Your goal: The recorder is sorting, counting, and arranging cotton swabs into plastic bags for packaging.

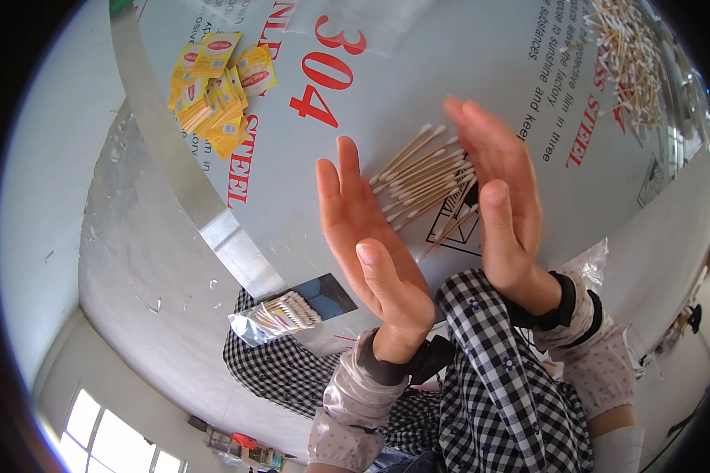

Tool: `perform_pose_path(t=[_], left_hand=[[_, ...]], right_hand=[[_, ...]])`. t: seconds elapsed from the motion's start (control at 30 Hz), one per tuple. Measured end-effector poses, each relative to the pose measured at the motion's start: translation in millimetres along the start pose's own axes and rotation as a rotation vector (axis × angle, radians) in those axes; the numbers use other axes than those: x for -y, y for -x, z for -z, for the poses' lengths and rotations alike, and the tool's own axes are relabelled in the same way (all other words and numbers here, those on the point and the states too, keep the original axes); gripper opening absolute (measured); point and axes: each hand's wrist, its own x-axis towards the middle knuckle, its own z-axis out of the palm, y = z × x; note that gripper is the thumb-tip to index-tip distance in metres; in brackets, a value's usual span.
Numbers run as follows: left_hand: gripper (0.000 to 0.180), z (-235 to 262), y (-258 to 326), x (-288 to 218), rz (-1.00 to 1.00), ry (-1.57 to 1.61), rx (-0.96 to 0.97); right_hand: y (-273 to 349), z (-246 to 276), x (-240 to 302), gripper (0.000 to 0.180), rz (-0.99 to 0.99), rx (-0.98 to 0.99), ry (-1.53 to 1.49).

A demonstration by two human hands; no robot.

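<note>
A loose bundle of cotton swabs [426, 175] with pale wooden sticks lies on the film-covered table [418, 71]. On its left side my left hand [375, 236] stands on edge, fingers stretched, thumb raised, palm toward the swabs. My right hand [503, 197] faces it from the other side, also with straight fingers. Its fingers are at the swabs' tips; whether they touch cannot be made out. The sticks lie roughly side by side, slanting, with a few apart at the near end. Neither hand grips anything.
Yellow printed packets [221, 94] lie piled at the far left. A big heap of loose cotton swabs [627, 63] sits at the far right. Near the table's front edge, a clear bag of swabs [280, 315] rests by a dark blue patch [329, 296].
</note>
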Motion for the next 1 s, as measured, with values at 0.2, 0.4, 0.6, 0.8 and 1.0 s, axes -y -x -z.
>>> perform_pose_path(t=[0.2,0.4,0.6,0.8,1.0], left_hand=[[0.068,0.1,-4.6,0.4,0.017,-0.007,-0.045],[0.075,2.2,-22.0,-5.4,0.033,-0.066,0.103],[0.071,6.9,-24.8,-16.7,0.129,-0.131,0.203],[0.086,32.2,26.8,2.1,-0.056,-0.232,0.159],[0.099,37.0,32.2,-0.7,-0.272,-0.915,0.347]], right_hand=[[-19.4,9.0,1.7,0.059,0.022,-0.014,0.067],[-45.4,12.3,-1.7,0.059,0.017,0.148,0.018],[-33.4,19.6,-0.1,0.061,-0.065,0.299,0.045],[-13.9,31.4,10.1,0.070,-0.065,0.138,0.054],[-2.1,45.1,12.1,0.076,-0.071,0.076,0.119]])
